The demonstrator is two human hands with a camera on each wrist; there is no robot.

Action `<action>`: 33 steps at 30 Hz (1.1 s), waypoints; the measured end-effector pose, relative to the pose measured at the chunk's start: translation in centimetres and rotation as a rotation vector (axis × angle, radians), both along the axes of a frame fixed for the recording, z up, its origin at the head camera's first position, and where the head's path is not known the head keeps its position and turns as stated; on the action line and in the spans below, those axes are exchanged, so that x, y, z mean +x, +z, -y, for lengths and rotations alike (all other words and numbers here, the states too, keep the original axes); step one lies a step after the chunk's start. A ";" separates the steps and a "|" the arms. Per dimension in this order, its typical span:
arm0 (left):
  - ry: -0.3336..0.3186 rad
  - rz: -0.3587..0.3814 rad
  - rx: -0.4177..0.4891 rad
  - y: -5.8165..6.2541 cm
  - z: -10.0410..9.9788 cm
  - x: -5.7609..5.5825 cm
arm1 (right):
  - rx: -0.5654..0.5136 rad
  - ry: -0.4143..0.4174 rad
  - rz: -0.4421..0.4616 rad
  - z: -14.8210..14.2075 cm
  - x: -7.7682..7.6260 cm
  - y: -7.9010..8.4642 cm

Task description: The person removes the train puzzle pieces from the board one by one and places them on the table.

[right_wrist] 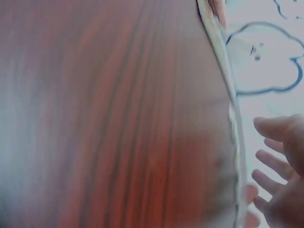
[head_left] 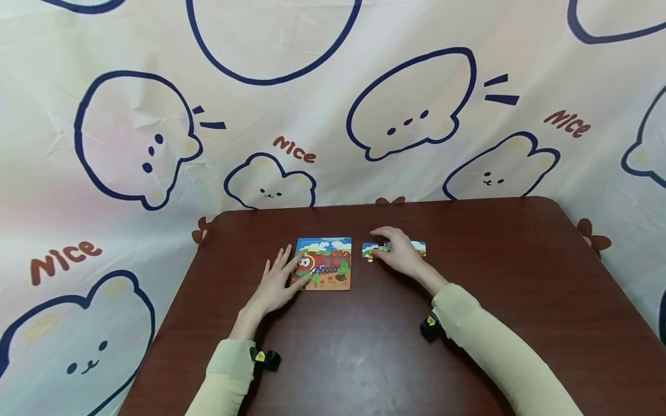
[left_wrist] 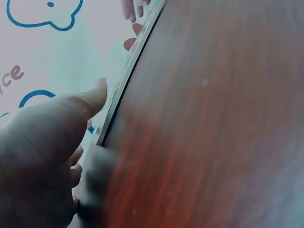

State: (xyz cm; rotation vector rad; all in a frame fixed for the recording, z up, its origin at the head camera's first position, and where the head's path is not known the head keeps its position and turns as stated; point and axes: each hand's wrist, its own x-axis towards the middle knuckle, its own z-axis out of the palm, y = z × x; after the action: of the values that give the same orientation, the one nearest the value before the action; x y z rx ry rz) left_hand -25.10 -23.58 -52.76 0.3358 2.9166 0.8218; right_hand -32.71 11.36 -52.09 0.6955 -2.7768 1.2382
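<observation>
A square picture puzzle (head_left: 333, 263), showing a red cartoon train, blue sky and cactuses, lies flat on the table. My left hand (head_left: 276, 283) rests on its left side with fingers spread, thumb on the lower left part. To the right, a short strip of puzzle pieces (head_left: 418, 247) with sky and greenery lies apart from the puzzle, a knob jutting down at its left end. Over this strip is my right hand (head_left: 399, 251), covering its middle, index finger and thumb apart. In the right wrist view the right-hand fingers (right_wrist: 273, 164) are loosely extended.
The dark brown wooden table (head_left: 354, 358) spreads around both hands. Behind it hangs a pale cloth (head_left: 322, 110) printed with cartoon bears and "Nice". A small black wrist device (head_left: 272, 360) sits at the left cuff, another device (head_left: 430, 328) at the right.
</observation>
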 end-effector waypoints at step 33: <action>-0.095 -0.037 -0.085 0.0 -2.9 1.2 | 0.092 0.103 0.128 7.4 1.8 0.1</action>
State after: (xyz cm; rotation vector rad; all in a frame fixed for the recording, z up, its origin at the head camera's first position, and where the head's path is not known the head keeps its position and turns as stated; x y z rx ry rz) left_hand -23.92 -20.68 -52.74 0.4828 2.9318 0.6838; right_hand -30.91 3.96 -51.97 0.8026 -2.9532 1.2193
